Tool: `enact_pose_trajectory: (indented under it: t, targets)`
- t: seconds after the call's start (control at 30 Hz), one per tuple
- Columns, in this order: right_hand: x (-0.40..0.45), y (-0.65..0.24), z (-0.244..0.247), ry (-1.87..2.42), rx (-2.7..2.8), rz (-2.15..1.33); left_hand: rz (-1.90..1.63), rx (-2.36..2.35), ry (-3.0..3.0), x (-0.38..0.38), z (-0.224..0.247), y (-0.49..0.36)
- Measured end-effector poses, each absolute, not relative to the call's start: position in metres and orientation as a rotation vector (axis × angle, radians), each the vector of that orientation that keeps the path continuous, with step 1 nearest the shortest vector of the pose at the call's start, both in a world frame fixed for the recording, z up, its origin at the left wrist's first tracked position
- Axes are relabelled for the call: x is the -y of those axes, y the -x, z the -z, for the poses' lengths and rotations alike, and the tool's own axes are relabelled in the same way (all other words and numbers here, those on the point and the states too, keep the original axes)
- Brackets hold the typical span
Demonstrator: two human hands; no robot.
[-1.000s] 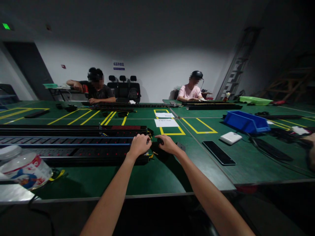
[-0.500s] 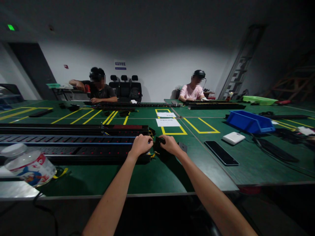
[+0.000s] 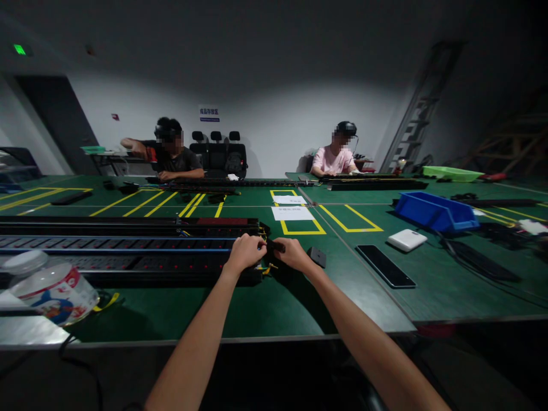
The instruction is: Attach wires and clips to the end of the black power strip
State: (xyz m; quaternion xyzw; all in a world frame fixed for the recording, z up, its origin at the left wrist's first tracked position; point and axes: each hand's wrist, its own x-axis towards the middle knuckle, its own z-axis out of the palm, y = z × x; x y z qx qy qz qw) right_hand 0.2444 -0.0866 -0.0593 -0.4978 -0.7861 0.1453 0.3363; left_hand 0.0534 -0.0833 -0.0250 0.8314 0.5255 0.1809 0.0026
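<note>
Hands (image 3: 246,253) at black strip (image 3: 180,264), sign (image 3: 209,112) — 成品存放区

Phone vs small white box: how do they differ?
The phone is black-faced; the small box is white. The phone is longer and flatter; the small box is shorter and thicker. The phone sits lower in frame than the small box. Both lie on the green table, right of the right hand.
</note>
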Motion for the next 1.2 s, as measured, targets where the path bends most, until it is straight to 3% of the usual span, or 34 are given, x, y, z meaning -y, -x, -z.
enact_pose_trajectory:
  t: [1.2]
  targets:
    - [0.091, -0.240, 0.057, 1.301, 1.962, -0.457, -0.510, -1.737, -2.634, 0.089, 0.023, -0.054]
